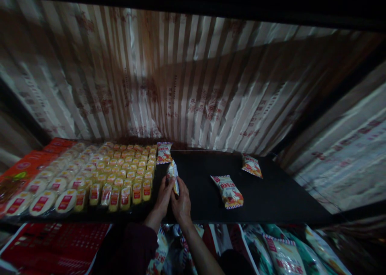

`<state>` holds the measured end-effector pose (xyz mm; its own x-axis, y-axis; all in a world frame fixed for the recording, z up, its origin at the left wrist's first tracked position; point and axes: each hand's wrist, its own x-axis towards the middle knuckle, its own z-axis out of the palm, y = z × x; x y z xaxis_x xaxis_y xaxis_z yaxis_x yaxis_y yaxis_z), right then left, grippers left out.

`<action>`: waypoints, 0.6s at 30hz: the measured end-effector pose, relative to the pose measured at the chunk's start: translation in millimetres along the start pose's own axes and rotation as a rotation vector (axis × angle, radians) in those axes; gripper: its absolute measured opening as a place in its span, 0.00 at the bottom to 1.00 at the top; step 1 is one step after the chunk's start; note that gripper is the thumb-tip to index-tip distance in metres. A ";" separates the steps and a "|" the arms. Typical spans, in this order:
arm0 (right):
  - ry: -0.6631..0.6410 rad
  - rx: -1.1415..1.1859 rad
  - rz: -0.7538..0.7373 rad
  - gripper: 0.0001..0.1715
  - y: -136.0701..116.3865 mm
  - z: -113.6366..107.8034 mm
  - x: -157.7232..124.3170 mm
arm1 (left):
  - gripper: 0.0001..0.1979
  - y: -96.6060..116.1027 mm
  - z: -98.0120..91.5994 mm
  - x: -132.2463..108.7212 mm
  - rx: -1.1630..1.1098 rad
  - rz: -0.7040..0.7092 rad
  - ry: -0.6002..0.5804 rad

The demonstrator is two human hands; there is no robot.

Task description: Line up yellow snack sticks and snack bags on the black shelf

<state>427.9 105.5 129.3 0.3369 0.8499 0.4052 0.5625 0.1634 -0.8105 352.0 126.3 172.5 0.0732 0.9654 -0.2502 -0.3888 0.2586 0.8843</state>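
Note:
Both my hands meet on the dark shelf [271, 194] at its front middle. My left hand [163, 196] and my right hand [181, 204] are closed together on one small snack packet [173, 174], held upright on its edge. It stands just right of several tight rows of yellow and red packets [126, 174]. Another packet [164, 152] stands at the back end of those rows. Two loose packets lie flat to the right, one in the shelf's middle [227, 191] and one farther back [251, 165].
Round white-wrapped packets [45, 186] and red boxes [30, 162] fill the shelf's left end. Striped paper lines the back wall [193, 82] and the right side. Below the shelf edge lie a red printed carton [54, 243] and larger snack bags [283, 251].

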 end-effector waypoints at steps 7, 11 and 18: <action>-0.068 -0.025 -0.039 0.31 -1.6 3.7 -4.6 | 0.24 -3.9 -0.7 4.6 -0.010 -0.013 0.065; -0.087 0.054 -0.049 0.36 -3.7 3.9 -9.3 | 0.23 -11.2 -5.4 11.3 -0.058 -0.012 0.108; -0.179 0.236 -0.078 0.30 -0.7 -10.8 -9.7 | 0.19 -16.8 -14.0 17.1 -0.091 0.020 0.246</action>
<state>432.4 91.8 130.4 0.1494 0.9014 0.4063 0.3834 0.3260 -0.8641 346.9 138.0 147.8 -0.1568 0.9304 -0.3313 -0.4696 0.2248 0.8538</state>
